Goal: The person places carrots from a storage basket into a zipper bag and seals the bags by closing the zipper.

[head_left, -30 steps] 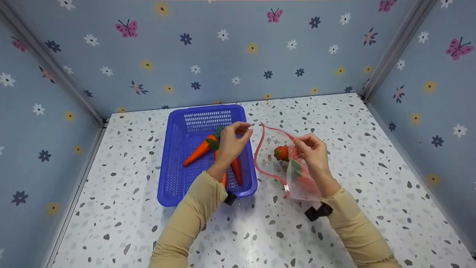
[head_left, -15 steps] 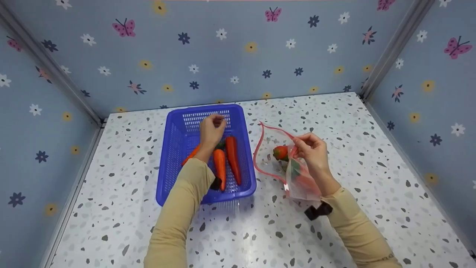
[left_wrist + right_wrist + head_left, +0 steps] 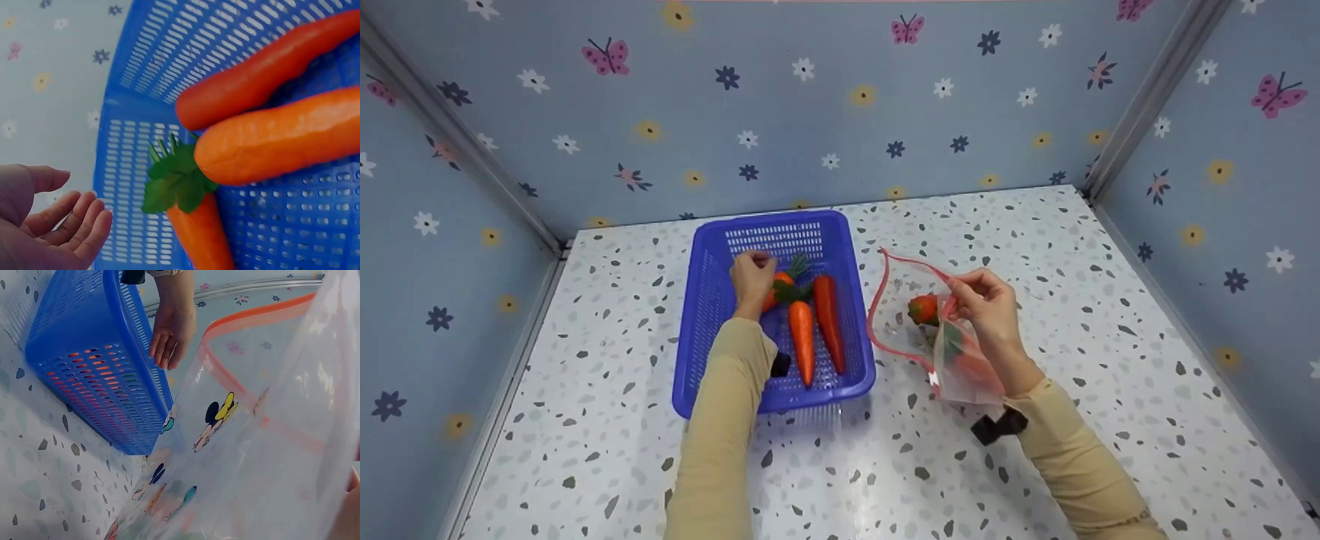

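Observation:
In the head view my left hand (image 3: pixel 752 281) hovers over the left part of a blue plastic basket (image 3: pixel 861 330). The left wrist view shows that hand's fingers (image 3: pixel 93 230) loosely bent and holding nothing, beside a carrot (image 3: pixel 197 233) with green leaves. Two more vegetables lie in the basket: an orange carrot (image 3: pixel 802 341) and a long, darker red one (image 3: pixel 829 322). My right hand (image 3: pixel 992 315) pinches the red rim of a clear zip bag (image 3: pixel 967 375), whose mouth gapes toward the basket. Inside the bag are a red-orange item (image 3: pixel 922 309) with a green top and other blurred red and green shapes.
The basket and bag stand side by side on a white speckled table (image 3: pixel 607 420). A blue flowered wall (image 3: pixel 825 112) rises behind, with side panels at left and right. The bag's plastic carries printed cartoon figures (image 3: pixel 216 419).
My left hand has moved left, from beside the bag's mouth to over the basket's left part, uncovering the vegetables. The right hand keeps its pinch on the bag, almost still.

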A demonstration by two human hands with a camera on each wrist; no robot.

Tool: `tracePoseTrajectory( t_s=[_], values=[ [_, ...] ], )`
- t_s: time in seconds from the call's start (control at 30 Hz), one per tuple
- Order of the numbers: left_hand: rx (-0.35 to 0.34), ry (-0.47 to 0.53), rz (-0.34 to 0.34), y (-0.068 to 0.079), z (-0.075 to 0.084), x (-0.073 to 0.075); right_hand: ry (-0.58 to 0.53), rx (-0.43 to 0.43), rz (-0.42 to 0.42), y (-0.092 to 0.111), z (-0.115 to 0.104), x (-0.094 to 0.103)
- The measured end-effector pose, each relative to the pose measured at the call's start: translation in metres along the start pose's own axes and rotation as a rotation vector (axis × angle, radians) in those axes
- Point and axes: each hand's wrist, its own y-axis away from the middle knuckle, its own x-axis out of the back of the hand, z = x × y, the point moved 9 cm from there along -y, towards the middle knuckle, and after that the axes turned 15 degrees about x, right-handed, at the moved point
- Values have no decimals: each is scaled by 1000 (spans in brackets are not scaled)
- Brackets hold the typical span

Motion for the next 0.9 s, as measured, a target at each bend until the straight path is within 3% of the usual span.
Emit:
tracePoseTrajectory(
  t_s=[0.13, 0.2, 0.27, 0.33, 0.37, 0.43, 0.5, 0.63, 0.77, 0.83, 0.9],
  values=[
    [22, -25, 33, -61, -60, -23, -13, 7, 3, 0, 0, 0],
    [67, -106, 56, -93, -95, -40, -15, 14, 3, 0, 0, -1],
    [56, -151, 90, -112, -117, -49, -6, 19, 4, 0, 1, 0],
    [106, -194, 42, -113, -126, -51, 14, 18, 3, 0, 1, 0],
    [115, -208, 75, -115, -131, -50, 24, 15, 3, 0, 2, 1],
    [156, -201, 46, -118, -143, -52, 37, 5, 6, 1, 3, 2],
    [181, -194, 46, -133, -164, -60, 43, -5, 9, 1, 4, 2],
    [169, -216, 46, -193, -230, -91, 46, -18, 11, 1, 5, 2],
    [211, -247, -30, -246, -292, -123, 46, -26, 5, 1, 5, 1],
    [235, -253, -58, -262, -314, -134, 39, -25, 3, 0, 5, 1],
    [246, -253, -75, -265, -322, -137, 36, -27, 3, 0, 6, 2]
  ],
)
